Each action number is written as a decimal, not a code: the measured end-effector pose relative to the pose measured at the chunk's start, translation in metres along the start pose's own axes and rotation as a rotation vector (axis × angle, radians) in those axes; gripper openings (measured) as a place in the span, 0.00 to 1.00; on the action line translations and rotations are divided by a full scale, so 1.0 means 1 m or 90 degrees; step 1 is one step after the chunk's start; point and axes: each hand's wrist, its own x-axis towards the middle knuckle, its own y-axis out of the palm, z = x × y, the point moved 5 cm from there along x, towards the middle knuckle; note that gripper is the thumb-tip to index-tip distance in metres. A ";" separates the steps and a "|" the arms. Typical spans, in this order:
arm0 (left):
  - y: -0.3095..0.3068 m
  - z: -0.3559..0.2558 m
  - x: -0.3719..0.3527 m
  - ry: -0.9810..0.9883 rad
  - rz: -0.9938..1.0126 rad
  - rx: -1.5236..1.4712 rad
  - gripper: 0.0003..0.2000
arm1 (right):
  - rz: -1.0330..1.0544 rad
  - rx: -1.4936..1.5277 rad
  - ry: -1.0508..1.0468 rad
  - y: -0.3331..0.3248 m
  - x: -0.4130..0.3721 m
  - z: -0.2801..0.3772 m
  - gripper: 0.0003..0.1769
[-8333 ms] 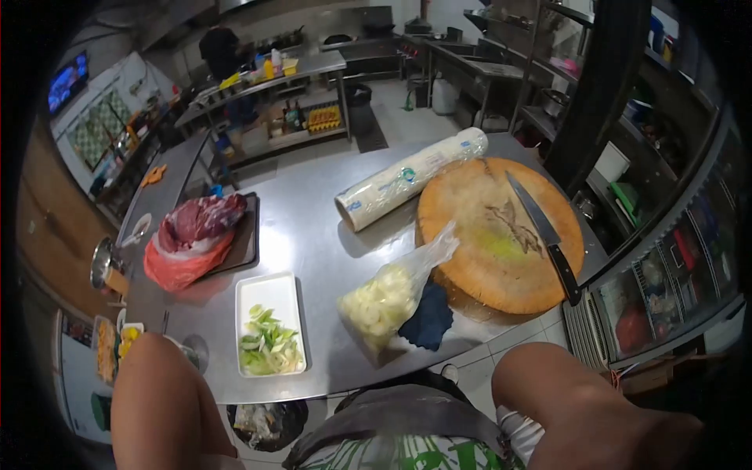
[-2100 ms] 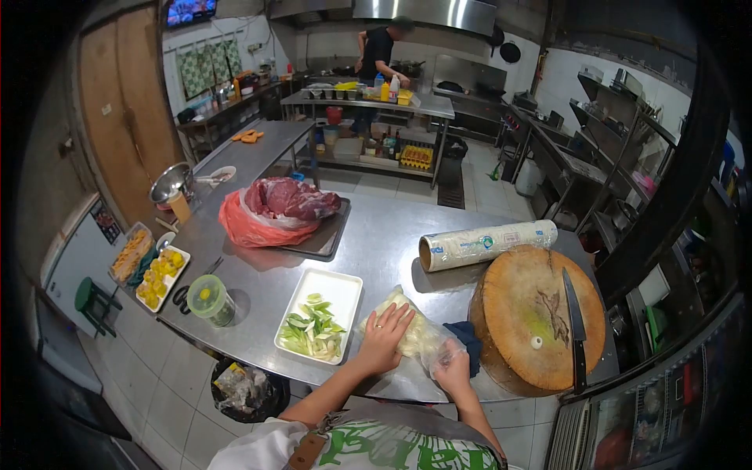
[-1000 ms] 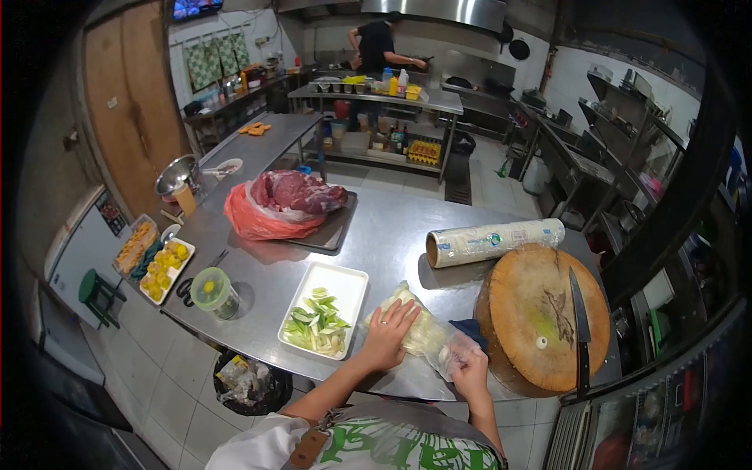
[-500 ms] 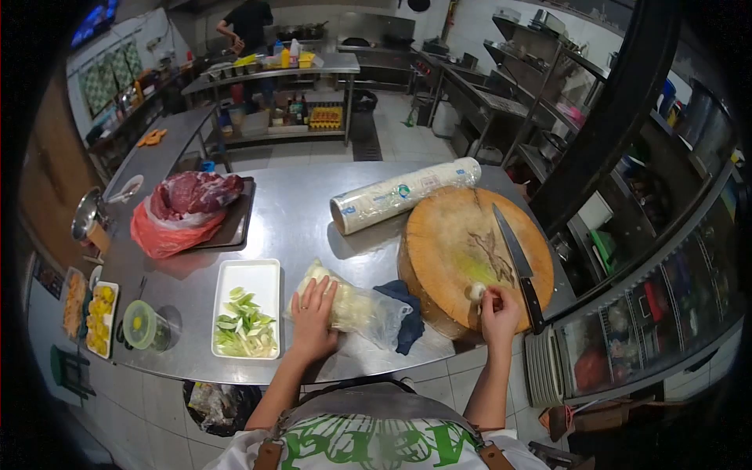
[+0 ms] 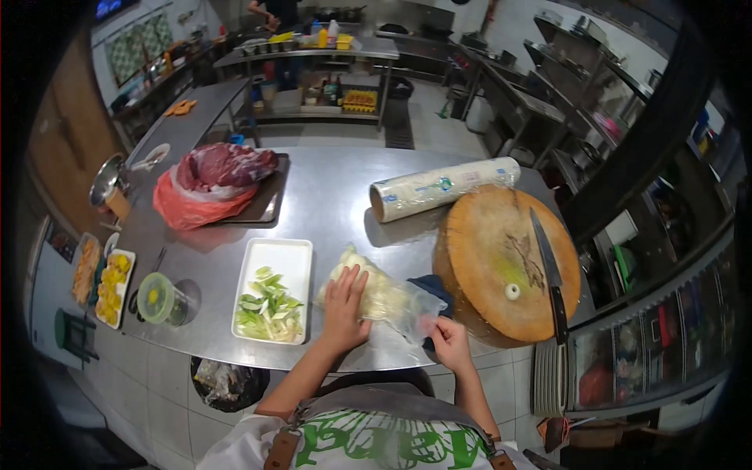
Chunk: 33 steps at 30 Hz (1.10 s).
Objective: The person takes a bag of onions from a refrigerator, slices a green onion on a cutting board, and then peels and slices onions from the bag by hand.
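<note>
A clear plastic bag [image 5: 389,301] of pale, whitish-yellow food lies on the steel table in front of me. My left hand [image 5: 345,313] rests on the bag's left part, fingers stretched out over it. At the bag's right end, my right hand [image 5: 450,342] pinches the loose plastic with closed fingers. Just behind that end is a dark blue cloth [image 5: 433,290], partly covered. On the round wooden chopping block [image 5: 489,227] sits a small white round piece of vegetable [image 5: 512,291]. A knife [image 5: 548,266] lies along the block's right side, its handle over the edge.
A white tray [image 5: 274,254] with cut green stalks [image 5: 270,305] stands left of the bag. Farther back are a roll of plastic wrap [image 5: 442,188] and a large piece of raw meat [image 5: 227,166] in a red bag. A lidded tub [image 5: 159,299] stands at left; a person [image 5: 278,19] is in the background.
My right hand has left the white piece on the block and moved left to grip the bag's end. My left hand stays on the bag. The camera view has shifted.
</note>
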 end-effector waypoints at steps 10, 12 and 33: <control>0.006 0.015 -0.009 -0.099 -0.064 -0.045 0.48 | 0.096 -0.119 0.139 0.036 0.042 0.010 0.16; 0.007 0.018 -0.008 -0.094 -0.055 -0.047 0.48 | 0.126 -0.233 -0.119 0.043 0.049 0.027 0.18; 0.013 0.008 -0.005 -0.099 0.039 0.015 0.44 | -0.071 -0.269 -0.171 0.052 0.042 0.022 0.16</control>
